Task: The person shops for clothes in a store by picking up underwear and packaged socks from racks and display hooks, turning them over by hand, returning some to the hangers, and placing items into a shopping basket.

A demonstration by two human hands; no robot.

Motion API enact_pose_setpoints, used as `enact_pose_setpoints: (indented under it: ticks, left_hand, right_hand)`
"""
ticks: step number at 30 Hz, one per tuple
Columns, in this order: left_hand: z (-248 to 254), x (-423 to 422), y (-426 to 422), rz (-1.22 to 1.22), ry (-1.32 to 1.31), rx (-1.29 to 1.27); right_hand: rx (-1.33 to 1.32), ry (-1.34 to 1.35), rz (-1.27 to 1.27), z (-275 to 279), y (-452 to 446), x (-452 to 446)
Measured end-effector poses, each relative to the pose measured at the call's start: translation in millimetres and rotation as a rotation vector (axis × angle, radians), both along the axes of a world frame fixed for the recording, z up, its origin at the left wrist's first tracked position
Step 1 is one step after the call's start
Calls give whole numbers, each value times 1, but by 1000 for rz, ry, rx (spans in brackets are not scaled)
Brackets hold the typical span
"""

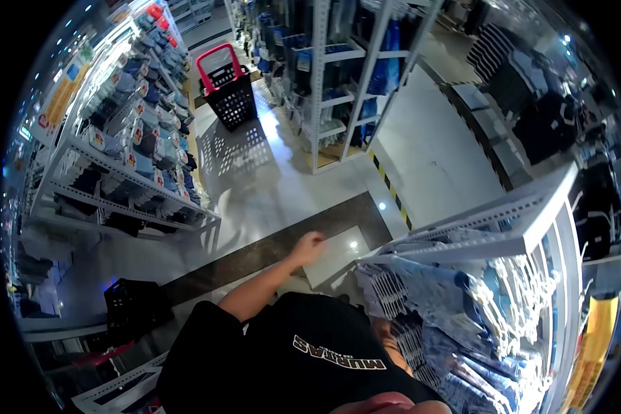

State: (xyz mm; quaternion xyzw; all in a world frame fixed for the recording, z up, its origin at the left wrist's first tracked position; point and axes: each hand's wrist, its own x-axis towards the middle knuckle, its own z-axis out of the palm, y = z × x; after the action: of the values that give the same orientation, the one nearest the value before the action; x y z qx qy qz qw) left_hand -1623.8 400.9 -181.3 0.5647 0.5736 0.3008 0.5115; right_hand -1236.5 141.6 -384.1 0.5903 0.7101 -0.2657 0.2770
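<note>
Head view: a white perforated-metal rack (541, 224) at the person's right is the landmark, and the pale-blue denim garments (441, 283) hang in it on white plastic hangers (528, 297). The garments lie just beside the right hand (381, 326), the nearer of the two, and their long axis seems to run across the rack, from the hangers toward the person. That hand is mostly hidden at the rack's near edge, so I cannot tell how its fingers stand or whether they touch cloth. The left hand (309, 248) hangs left of the rack, over the floor, its fingers curled in together with nothing visible in them.

The rack's upper rail stands in the way over the garments' far side. Beyond the rack rises a tall white-framed stand (317, 103) of dark clothes; farther left of the rack are a black plastic basket with a pink handle (231, 96), a black lattice-sided container (138, 307) and rows of small blue-grey garments (145, 138).
</note>
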Motion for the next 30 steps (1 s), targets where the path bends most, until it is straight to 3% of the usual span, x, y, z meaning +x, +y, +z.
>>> enact_pose_setpoints:
  ticks: [1,3,4,6,8,10,13,16,18,21,24,26,29,30]
  left_hand:
    - [-45,-49,-13,16,88,-118]
    - [-189,-174,-54,-373,752,-321]
    - [-216,-219,-86,-300,892,-520]
    - [-216,-265,-115,-336,959,-374]
    - [-160,-282,-145,216,367,-404]
    - [-140,-302,-160,206,448,-445]
    - [-147,-316,-176,254,550,-502]
    - [-164,-310,-174,388,594,-489]
    - [-164,-293,-149,515,514,-474]
    - [-181,-278,-111,676,360,-221]
    - [-139,-280,-50,658,247,-303]
    - [-125,-291,-20,595,178,-265]
    - [-157,-316,7,588,100,-349]
    - [-153,-322,15,593,172,-359]
  right_hand:
    - [-55,27,40,-8,-16,-2]
    - [-46,106,77,-14,-15,-20]
    - [-27,136,112,-17,-9,-26]
    - [21,177,199,-26,19,-43]
    - [105,238,266,-38,64,-62]
    - [201,329,272,-53,128,-88]
    - [163,646,-78,-92,244,-126]
    - [-11,817,-744,14,359,-216]
    - [140,859,-681,42,418,-266]
    - [87,1010,-686,94,460,-334]
    - [-16,1050,-664,122,476,-382]
    - [21,984,-623,84,476,-388]
    - [60,818,-453,-11,474,-356]
    - [-80,662,-397,-20,479,-343]
